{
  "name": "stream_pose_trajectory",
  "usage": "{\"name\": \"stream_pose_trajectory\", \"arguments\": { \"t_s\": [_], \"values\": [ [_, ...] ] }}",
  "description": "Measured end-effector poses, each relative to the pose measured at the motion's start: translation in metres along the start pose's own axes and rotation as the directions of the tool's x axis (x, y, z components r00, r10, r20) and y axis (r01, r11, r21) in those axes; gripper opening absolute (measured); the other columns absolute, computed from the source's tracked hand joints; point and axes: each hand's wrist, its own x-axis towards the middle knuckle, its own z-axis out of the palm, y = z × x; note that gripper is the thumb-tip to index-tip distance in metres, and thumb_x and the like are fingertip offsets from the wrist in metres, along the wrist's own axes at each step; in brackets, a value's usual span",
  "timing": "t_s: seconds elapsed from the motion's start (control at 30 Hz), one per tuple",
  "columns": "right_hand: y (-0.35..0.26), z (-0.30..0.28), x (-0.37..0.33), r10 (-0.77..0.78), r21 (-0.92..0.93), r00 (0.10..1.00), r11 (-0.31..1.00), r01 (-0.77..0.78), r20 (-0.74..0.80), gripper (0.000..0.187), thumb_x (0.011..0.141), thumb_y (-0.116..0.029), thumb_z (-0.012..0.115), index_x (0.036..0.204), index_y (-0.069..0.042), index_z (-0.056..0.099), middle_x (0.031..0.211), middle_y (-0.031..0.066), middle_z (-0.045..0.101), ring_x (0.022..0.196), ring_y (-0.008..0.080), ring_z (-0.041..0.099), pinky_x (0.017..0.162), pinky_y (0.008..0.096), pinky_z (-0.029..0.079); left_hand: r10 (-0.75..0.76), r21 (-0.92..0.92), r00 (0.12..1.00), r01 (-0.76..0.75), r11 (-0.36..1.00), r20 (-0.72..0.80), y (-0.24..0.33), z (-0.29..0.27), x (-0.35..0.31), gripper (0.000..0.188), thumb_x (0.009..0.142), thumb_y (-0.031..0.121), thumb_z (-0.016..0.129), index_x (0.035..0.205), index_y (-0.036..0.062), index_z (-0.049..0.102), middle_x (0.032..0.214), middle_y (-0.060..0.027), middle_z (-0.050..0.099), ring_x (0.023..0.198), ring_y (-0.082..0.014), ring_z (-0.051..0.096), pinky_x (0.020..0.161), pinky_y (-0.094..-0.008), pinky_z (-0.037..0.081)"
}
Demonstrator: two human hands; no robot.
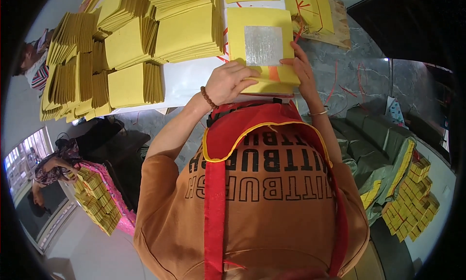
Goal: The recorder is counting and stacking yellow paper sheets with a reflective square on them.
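Right in front of me, at the table's near edge, lies a thick stack of yellow joss paper. On its top sheet is a silver foil square, with an orange strip below it. My left hand, a brown bead bracelet at its wrist, is closed over the near left edge of the stack. Against the right edge is my right hand, its thumb reaching onto the top near the foil and its fingers along the side. Both hands grip the stack.
Many folded yellow paper bundles cover the white tabletop to the left. A red-tied yellow bundle is at the far right, with red ties on the floor. Dark green wrapped packages stand right. Other people work left.
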Motion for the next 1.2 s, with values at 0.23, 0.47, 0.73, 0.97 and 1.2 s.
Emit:
{"name": "stream_pose_trajectory", "arguments": {
  "t_s": [0.23,0.47,0.73,0.97,1.2],
  "values": [
    [-0.005,0.008,0.000,0.059,0.105,0.997,0.993,-0.053,-0.052,0.040,0.097,-0.022,0.036,0.100,0.008,0.062,0.142,0.0092,0.032,0.126,0.0190,0.035,0.102,0.0299,0.029,-0.230,-0.222,0.970,0.208,0.952,-0.075,-0.002,0.004,0.004,0.022,0.089,0.020,0.056,0.093,-0.0004,0.063,0.076,-0.0141,0.062,0.066,-0.0264,0.060,0.061,-0.0322,0.047],
    [-0.007,0.007,-0.001,0.155,0.232,0.988,0.961,-0.149,-0.005,0.037,0.097,-0.018,0.036,0.123,0.006,0.047,0.139,0.0077,0.036,0.122,0.0166,0.039,0.101,0.0284,0.031,-0.383,-0.335,0.924,0.353,0.873,-0.025,-0.006,0.006,0.004,0.021,0.086,0.020,0.058,0.091,0.0011,0.065,0.074,-0.0137,0.063,0.062,-0.0252,0.060,0.058,-0.0326,0.046],
    [0.001,0.008,0.001,0.206,0.314,0.978,0.932,-0.182,-0.045,0.039,0.095,-0.014,0.038,0.129,0.005,0.041,0.138,0.0076,0.037,0.123,0.0164,0.038,0.102,0.0270,0.028,-0.485,-0.456,0.869,0.473,0.754,0.101,-0.009,0.009,0.004,0.019,0.084,0.017,0.059,0.088,-0.0009,0.064,0.062,-0.0063,0.058,0.054,-0.0088,0.049,0.052,-0.0255,0.041],
    [-0.001,0.008,0.001,0.133,0.178,0.988,0.977,-0.118,-0.073,0.037,0.095,-0.014,0.037,0.124,0.008,0.045,0.141,0.0075,0.035,0.127,0.0169,0.035,0.103,0.0268,0.027,-0.499,-0.487,0.849,0.514,0.706,0.174,-0.013,0.006,0.007,0.018,0.083,0.015,0.057,0.086,-0.0013,0.064,0.064,-0.0041,0.059,0.057,-0.0069,0.050,0.054,-0.0243,0.042],
    [0.005,0.005,0.000,0.106,0.146,0.992,0.985,-0.096,-0.064,0.035,0.095,-0.017,0.038,0.119,0.006,0.051,0.141,0.0084,0.035,0.129,0.0192,0.032,0.105,0.0299,0.025,-0.490,-0.507,0.841,0.532,0.678,0.227,-0.016,0.003,0.009,0.020,0.087,0.017,0.056,0.088,-0.0020,0.065,0.067,0.0033,0.055,0.061,-0.0030,0.046,0.055,-0.0212,0.039]
  ]
}}
